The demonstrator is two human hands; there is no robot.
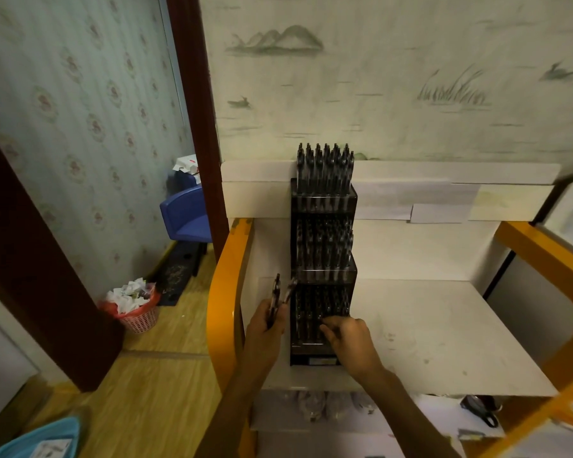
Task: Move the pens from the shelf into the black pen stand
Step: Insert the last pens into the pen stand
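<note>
Nearest the lens: two bare forearms reaching forward and down onto a white shelf (444,328) framed in orange.

Left hand (268,325), curled round a small bunch of dark pens (280,297), tips fanned upward just beside the stand's left wall. Probably kept there as a ready supply, close enough to feed across without a long reach.

Right hand (349,337), fingers bent down over the front tier of the black pen stand (323,259), fingertips (326,323) among the slots. Whether pinching a pen or only pressing one home: cannot tell, too dark and blurred there.

Stand itself: three stepped tiers, pushed back against a white backboard, rising toward the painted wall. Rear tier packed, pens in the back row (325,166) standing upright above its rim; middle tier also full by the look of it; front tier holding some pens, with room seemingly left near the right hand. Stepped layout likely chosen so each row stays visible and reachable from the front.

Judged from this: task well along, filling of the lowest tier in hand, a few pens left in the left grip. No loose pens seen lying on the shelf surface.

Off to the left, on the wooden floor: pink waste basket (136,312) stuffed with crumpled paper, blue plastic chair (186,214) behind the dark red door frame (196,120).
</note>
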